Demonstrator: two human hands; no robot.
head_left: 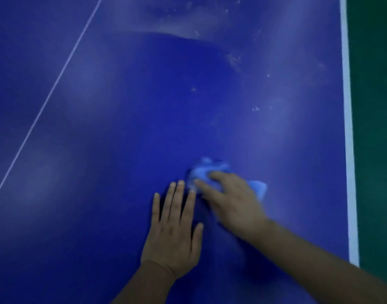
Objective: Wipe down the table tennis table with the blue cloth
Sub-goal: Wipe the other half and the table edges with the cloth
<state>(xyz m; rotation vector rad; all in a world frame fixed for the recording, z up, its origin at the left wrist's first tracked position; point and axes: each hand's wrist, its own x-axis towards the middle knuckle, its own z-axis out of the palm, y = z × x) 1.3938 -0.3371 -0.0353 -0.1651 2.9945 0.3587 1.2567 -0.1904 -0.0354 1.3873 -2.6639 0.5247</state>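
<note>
Head view, looking down on the table tennis table (100, 106), whose dark blue top fills nearly the whole field; a thin white centre line (50, 93) runs diagonally from the lower left towards the upper middle; a broad white edge line (347, 106) marks the table's right border, and beyond it lies a green floor (376, 106).

The blue cloth (206, 170), paler than the table and bunched into a crumpled wad, lies on the surface right of centre in the lower half, well apart from the edge line; one corner of it protrudes past the far side of the right hand (234, 200).

The right hand rests on top of the cloth, palm down; the fingers that show lie stretched across the wad and press it against the table rather than curling round it; hand and cloth are blurred, so finer detail of the fingers cannot be told; the bare forearm enters from the lower right corner.

The left hand (175, 233) lies flat on the table just beside the cloth, palm down, fingers straight and close together, thumb out to the side; it holds nothing; its fingertips reach almost to the cloth's near edge.

A pale dusty haze (188, 16) covers the upper part of the table, its lower boundary a curved line against darker blue; scattered white specks (255, 109) dot the area above and right of the cloth.
</note>
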